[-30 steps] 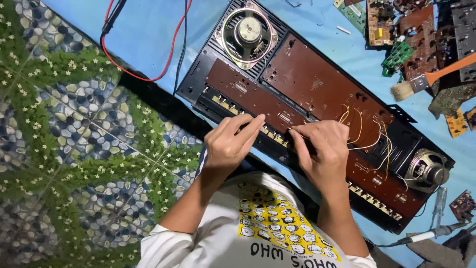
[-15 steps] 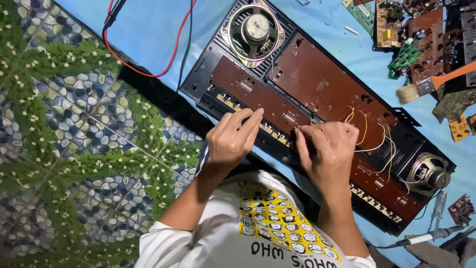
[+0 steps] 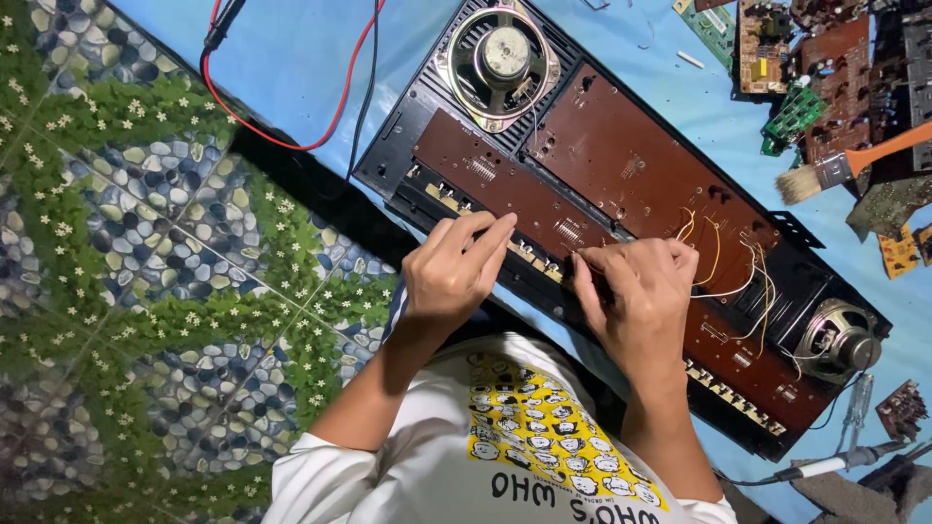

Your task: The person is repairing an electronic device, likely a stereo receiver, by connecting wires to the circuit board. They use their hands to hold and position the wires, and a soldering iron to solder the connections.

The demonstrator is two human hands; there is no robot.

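An opened black stereo chassis [image 3: 408, 146] lies diagonally on a blue cloth, its brown circuit boards [image 3: 621, 165] facing up. A round speaker [image 3: 500, 58] sits at its far end and a smaller speaker [image 3: 835, 340] at the near right end. My left hand [image 3: 451, 277] rests on the front edge of the chassis, fingertips on the long brown board [image 3: 485, 180]. My right hand [image 3: 641, 296] presses on the same edge just to the right, beside loose yellow and white wires [image 3: 723, 252]. Whether either hand grips a small part is hidden by the fingers.
Red and black probe leads [image 3: 291, 141] trail over the blue cloth [image 3: 291, 68] at upper left. A paintbrush [image 3: 840, 170] and several loose circuit boards [image 3: 767, 44] lie at upper right. A soldering iron [image 3: 825, 468] lies at lower right. Patterned floor tiles [image 3: 146, 291] fill the left.
Both hands stay on the chassis's front edge with only slight finger shifts. The view has drifted a little, so the chassis sits slightly lower in the picture.
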